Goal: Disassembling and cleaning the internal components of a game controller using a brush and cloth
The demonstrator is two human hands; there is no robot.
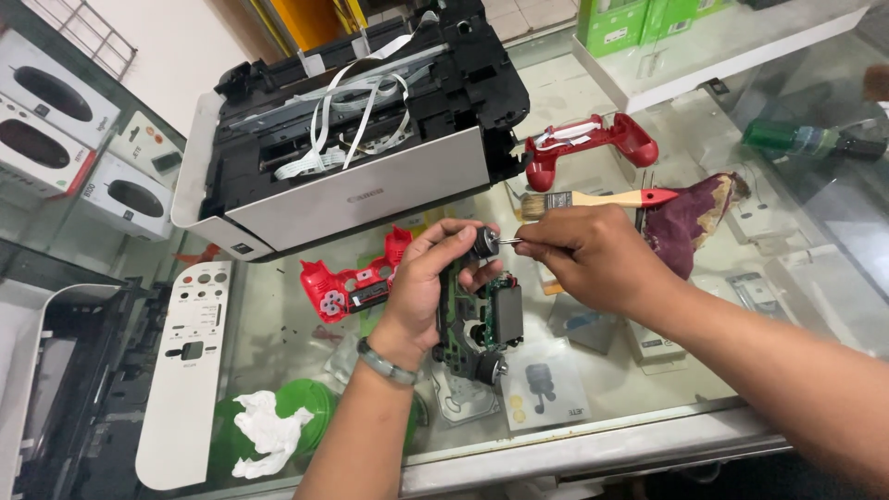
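Head view: the left hand [428,278] grips a green controller circuit board [482,315] above the glass surface [639,389], fingers wrapped around its top edge. The right hand [588,255] pinches a thin metal tool [510,241] whose tip meets the board's upper thumbstick. A red controller shell [347,282] lies just left, a paintbrush [593,198] behind, and an opened printer [352,130] beyond.

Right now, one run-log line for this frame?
left hand: holds circuit board | right hand: thin metal tool at board motor | nearby: paintbrush, opened printer
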